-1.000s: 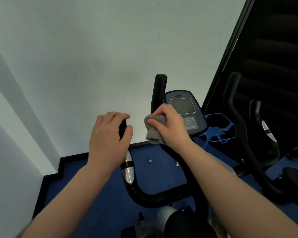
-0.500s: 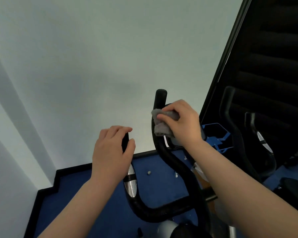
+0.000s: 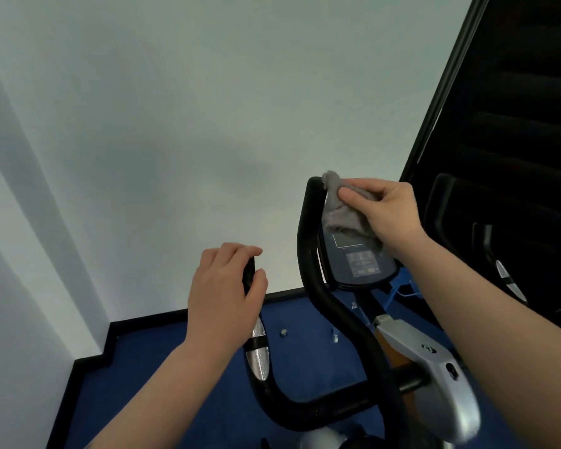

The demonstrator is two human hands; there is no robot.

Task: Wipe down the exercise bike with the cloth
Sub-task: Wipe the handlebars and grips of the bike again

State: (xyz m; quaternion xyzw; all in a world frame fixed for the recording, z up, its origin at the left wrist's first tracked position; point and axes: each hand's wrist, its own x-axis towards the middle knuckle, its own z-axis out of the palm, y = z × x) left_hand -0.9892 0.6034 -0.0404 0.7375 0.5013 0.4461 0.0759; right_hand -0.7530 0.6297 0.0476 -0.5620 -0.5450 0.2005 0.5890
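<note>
Up goes the right hand (image 3: 389, 215) since a second ago, lifting the grey cloth (image 3: 344, 212) from beside the console (image 3: 360, 260) to the tip of the right handlebar (image 3: 311, 241), and now the screen shows below it! Fingers and thumb pinch the cloth against the bar's top end (part of it drapes over the console's upper edge). Left hand (image 3: 224, 293) stays curled around the left handlebar (image 3: 256, 351), just above its silver sensor. Exercise bike (image 3: 428, 367) stands on blue floor (image 3: 175, 367) by the pale wall (image 3: 175, 124).

A gym room: exercise bike (image 3: 353, 319), second machine (image 3: 499, 254), blue floor (image 3: 162, 384)
</note>
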